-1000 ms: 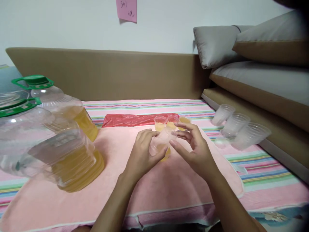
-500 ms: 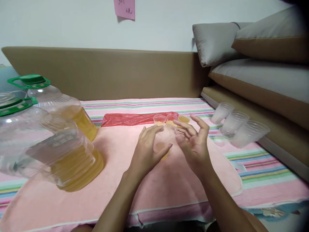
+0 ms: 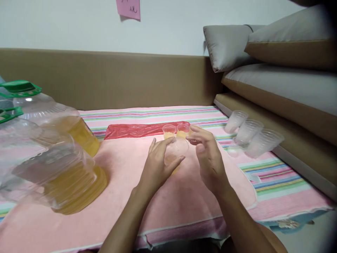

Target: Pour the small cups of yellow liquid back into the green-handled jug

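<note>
Between the two bare hands, a clear plastic cup (image 3: pixel 180 144) is sitting over the pink cloth mat (image 3: pixel 121 200), and yellow liquid (image 3: pixel 175 171) is showing below the left thumb. The left hand (image 3: pixel 158 163) is curving around the cup's left side, thumb and fingers standing apart; whether it is gripping, I cannot tell. The right hand (image 3: pixel 210 161) is hovering just beside, its thumb parted from its bent fingers. On the far wall, a pink paper note (image 3: pixel 128 8) is bearing dark handwriting, its upper line running out of view. Three clear cups of yellow liquid (image 3: pixel 169 131) are lining the mat's far edge, the rightmost partly hiding behind the right fingers. Bare mat is stretching left toward a large clear plastic jug (image 3: pixel 79 182); stacked clear cups (image 3: pixel 249 133) are standing beyond its right edge.
</note>
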Action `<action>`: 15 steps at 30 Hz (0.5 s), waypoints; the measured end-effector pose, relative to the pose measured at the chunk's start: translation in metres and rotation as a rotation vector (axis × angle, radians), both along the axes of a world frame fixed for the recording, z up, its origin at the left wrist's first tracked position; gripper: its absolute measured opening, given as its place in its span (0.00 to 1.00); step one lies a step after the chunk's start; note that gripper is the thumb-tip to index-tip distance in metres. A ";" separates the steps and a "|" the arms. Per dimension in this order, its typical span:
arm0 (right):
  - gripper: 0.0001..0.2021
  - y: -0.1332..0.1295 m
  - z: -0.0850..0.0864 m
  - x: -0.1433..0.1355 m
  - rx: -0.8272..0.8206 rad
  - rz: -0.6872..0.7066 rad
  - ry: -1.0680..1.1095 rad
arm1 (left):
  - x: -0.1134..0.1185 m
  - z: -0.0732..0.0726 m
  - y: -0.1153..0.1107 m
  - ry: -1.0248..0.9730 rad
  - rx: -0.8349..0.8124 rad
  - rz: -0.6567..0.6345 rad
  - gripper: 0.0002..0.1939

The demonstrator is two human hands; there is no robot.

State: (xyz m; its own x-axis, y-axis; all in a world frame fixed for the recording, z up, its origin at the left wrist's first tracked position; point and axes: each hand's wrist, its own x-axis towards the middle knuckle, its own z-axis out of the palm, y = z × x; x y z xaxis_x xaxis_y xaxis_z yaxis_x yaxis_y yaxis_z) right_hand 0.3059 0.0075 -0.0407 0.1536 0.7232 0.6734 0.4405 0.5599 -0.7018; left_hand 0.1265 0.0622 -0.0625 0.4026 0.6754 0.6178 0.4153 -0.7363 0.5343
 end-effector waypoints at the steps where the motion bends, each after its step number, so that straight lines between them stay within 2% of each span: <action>1: 0.17 0.000 0.001 0.000 0.009 0.006 -0.024 | 0.000 0.000 0.000 0.000 0.004 0.000 0.26; 15: 0.20 -0.001 0.002 0.005 0.029 0.022 -0.094 | 0.000 0.004 -0.002 0.012 0.046 0.000 0.28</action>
State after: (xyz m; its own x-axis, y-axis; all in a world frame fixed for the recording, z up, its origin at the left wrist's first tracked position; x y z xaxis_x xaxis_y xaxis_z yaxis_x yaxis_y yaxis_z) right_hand 0.3114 0.0063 -0.0392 0.0733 0.7058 0.7046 0.4913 0.5892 -0.6414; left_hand 0.1266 0.0605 -0.0584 0.4103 0.6464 0.6433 0.4212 -0.7600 0.4949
